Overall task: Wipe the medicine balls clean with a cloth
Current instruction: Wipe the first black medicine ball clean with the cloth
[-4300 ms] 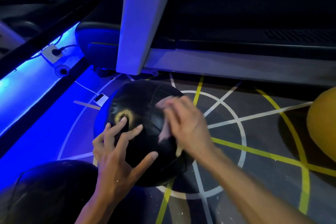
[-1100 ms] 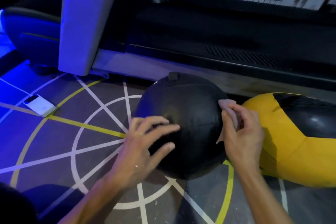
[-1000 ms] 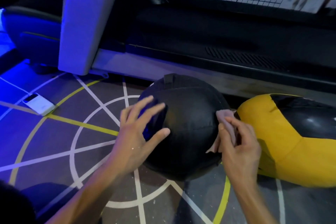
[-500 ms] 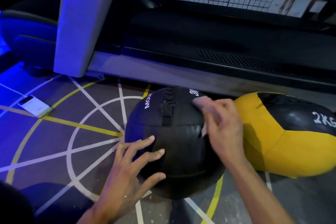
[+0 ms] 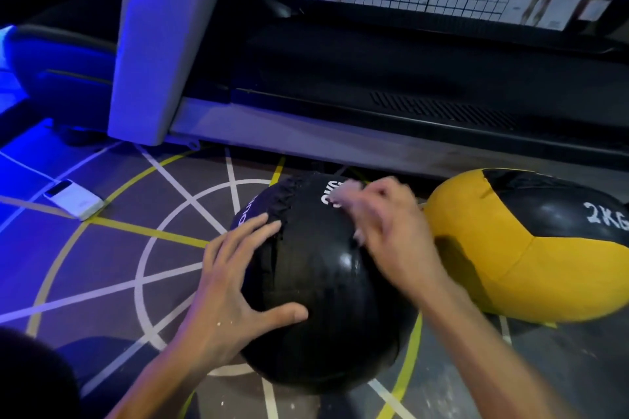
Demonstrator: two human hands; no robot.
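Since half a second ago the black medicine ball (image 5: pixel 326 289) has been turned: its stitched seam and white lettering now sit further round its top, and the left hand (image 5: pixel 235 286) has been shifted up its near-left flank.

Left to right:
- A white phone-like device (image 5: pixel 73 199) lies flat on the marked floor (image 5: pixel 112 248), well apart from the ball.
- Left hand: grip released, fingers spread and laid flat against the ball's left side, thumb stretched across its lower front. The ball is steadied, not grasped.
- Black medicine ball: rests on the floor over the painted circle, in front of the treadmill base (image 5: pixel 340 143).
- Right hand (image 5: pixel 384 231): blurred by motion. A pale cloth (image 5: pixel 345 192) is bunched under the curled fingertips and pressed to the ball's upper right, beside the lettering. Grip judged to be clenched on the cloth.
- Yellow-and-black medicine ball (image 5: pixel 524 248), marked 2KG, lies just beside the black one on the right; contact between them cannot be told.

Progress, as a judgement: the black ball is mid-wipe, its upper part being worked. Its underside and far side are not shown as done. The yellow ball is untouched by either hand at present and probably remains to be cleaned.
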